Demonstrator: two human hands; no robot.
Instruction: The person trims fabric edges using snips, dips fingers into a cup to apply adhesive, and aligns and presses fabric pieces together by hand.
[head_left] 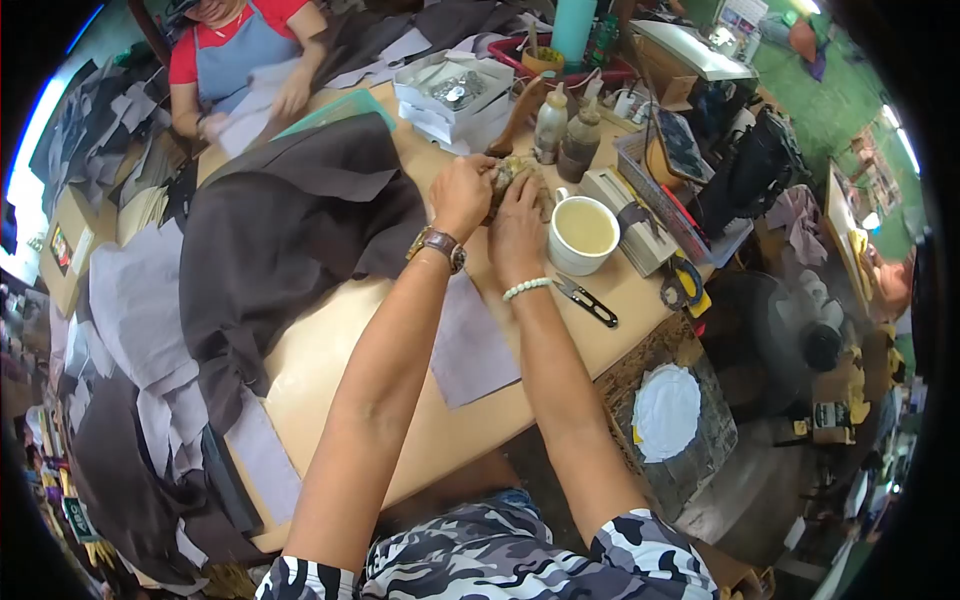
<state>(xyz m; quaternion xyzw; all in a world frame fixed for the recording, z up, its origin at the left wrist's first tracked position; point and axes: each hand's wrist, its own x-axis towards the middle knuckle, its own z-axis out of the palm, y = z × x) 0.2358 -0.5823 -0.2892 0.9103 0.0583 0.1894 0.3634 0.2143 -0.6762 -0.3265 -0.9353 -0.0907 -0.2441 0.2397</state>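
two hands on a crumpled bundle at a cluttered surface

a wrinkled, yellowish-brown bundle [519, 168], its material too covered to name, sits near the far part of the surface [335, 335], just short of two bottles [580, 140]. the right hand [519, 225] bends its fingers over the bundle, its grip closed on it. the left hand [463, 197] has its fingers curled in at the other side; i cannot tell whether that grip is pinching anything. a strapped watch [438, 247] circles the left wrist, and a bracelet [527, 288] of round pale beads the right.

beside the right hand stands a smooth white cup [578, 262] of cloudy yellowish liquid, with black-handled snips [597, 308] lying near it. flat, lilac-grey cloth [470, 345] with straight edges lies partly under the forearms. to the left, dark brown fabric [300, 215] rises in soft folds.

the surface is smooth and pale tan. on its far side is a white box [455, 128] holding small shiny pieces. a white oval [668, 413] lies on a worn, stained board [705, 450] at lower right. across the surface, a person in a red top and blue apron [250, 55] handles pale cloth. green [850, 130] shows in the room behind.
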